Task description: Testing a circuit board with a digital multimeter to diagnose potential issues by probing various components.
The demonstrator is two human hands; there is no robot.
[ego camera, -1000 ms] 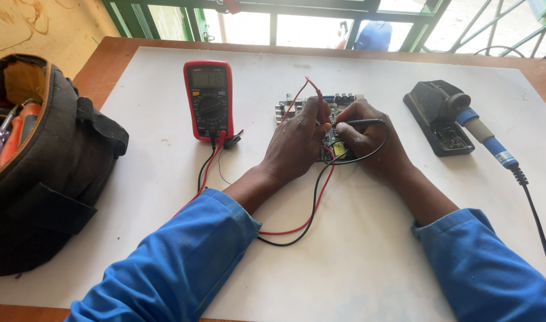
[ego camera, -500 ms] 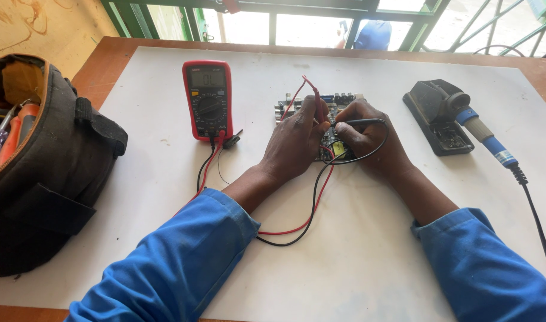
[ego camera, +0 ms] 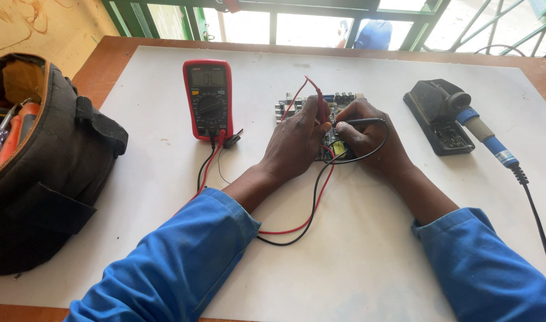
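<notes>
- Circuit board (ego camera: pixel 344 101) lies flat on the white sheet (ego camera: pixel 356 262) that covers the wooden table (ego camera: pixel 100 65), a little beyond the middle, between the multimeter (ego camera: pixel 208 98) and the soldering iron stand (ego camera: pixel 437 119).
- I see only its far edge and a small part between my hands: dark, with a row of small connectors along the far edge and a yellow part near my fingers. The rest is hidden.
- My left hand (ego camera: pixel 297 143) rests on the board, fingers closed around the red probe (ego camera: pixel 313 89), which stands tilted with its tip down on the board.
- My right hand (ego camera: pixel 371 143) pinches the black probe (ego camera: pixel 362 121) between thumb and fingers; the probe lies almost level and its tip points to the left, at the board.
- Red and black leads (ego camera: pixel 303 223) run in a loop over the sheet from my hands back to the multimeter, which has a red casing, a grey screen and a round dial.
- Soldering iron (ego camera: pixel 484 137) with a blue handle rests in the black stand on the right, and its dark cable (ego camera: pixel 538 220) runs toward me.
- A dark fabric tool bag (ego camera: pixel 52 173) sits open at the left edge, with orange handles inside.
- Both my sleeves (ego camera: pixel 183 268) are blue cloth.
</notes>
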